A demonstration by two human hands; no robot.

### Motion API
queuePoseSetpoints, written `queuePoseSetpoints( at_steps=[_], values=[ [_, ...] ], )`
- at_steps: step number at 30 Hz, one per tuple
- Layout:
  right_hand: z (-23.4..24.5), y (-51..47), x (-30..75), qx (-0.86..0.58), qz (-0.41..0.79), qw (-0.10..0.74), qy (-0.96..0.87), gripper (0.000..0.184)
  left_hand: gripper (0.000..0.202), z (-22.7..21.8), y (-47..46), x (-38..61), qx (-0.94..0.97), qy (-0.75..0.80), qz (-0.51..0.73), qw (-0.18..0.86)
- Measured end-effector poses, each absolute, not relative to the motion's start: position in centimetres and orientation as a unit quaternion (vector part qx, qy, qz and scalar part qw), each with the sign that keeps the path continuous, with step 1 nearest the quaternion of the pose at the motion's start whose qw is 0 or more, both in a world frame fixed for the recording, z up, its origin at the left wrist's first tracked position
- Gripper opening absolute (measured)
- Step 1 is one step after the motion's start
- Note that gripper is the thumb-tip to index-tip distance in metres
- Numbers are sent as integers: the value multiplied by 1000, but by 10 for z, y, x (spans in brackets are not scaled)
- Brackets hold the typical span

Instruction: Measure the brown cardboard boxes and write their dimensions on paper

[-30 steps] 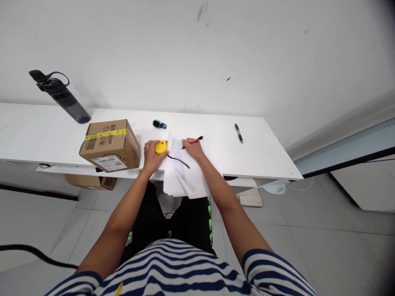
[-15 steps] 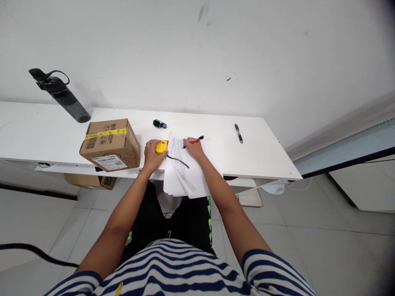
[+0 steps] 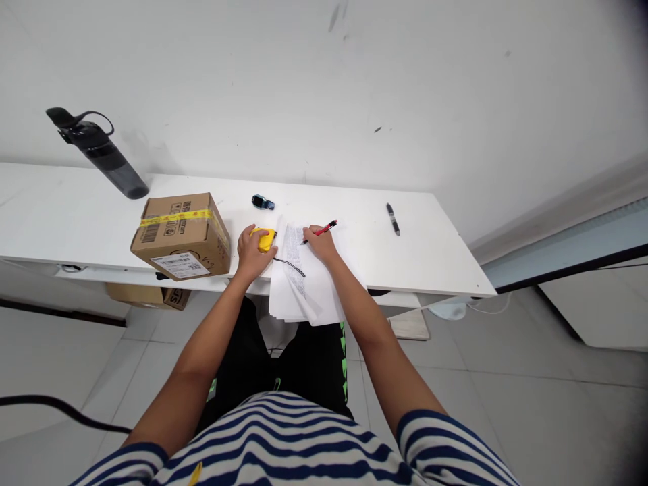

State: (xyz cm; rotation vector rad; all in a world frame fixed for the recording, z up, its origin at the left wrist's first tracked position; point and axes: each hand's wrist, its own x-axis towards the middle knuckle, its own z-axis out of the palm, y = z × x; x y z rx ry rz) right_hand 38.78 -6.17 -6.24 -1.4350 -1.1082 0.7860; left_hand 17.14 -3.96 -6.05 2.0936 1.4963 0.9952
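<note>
My left hand [image 3: 252, 253] is closed around a small yellow object [image 3: 264, 238] with a thin black cord [image 3: 291, 265] trailing onto the papers. The object looks like a tape measure. My right hand [image 3: 320, 244] grips a red pen [image 3: 320, 231] with its tip on a stack of white printed sheets [image 3: 304, 283]. The sheets hang over the front edge of the white table [image 3: 430, 250], between my two hands.
A taped cardboard box [image 3: 179, 236] sits left of my left hand. A dark water bottle [image 3: 98, 154] leans at the far left by the wall. A small blue-black device [image 3: 262, 202] and a black pen [image 3: 393, 219] lie farther back. Another box [image 3: 146, 295] rests under the table.
My left hand has tilted the yellow object slightly and the black cord has drawn in a little. My right hand and the red pen have barely shifted.
</note>
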Motion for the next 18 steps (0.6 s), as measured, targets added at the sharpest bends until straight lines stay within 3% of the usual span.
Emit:
queuePoseSetpoints(
  at_steps=[5, 18],
  values=[
    [-60, -63, 386, -607, 329, 557, -461, 38, 59, -58, -40, 172, 760, 539, 313, 183],
    [-58, -65, 386, -613, 322, 558, -456, 37, 56, -60, -38, 168, 771, 523, 302, 203]
  ],
)
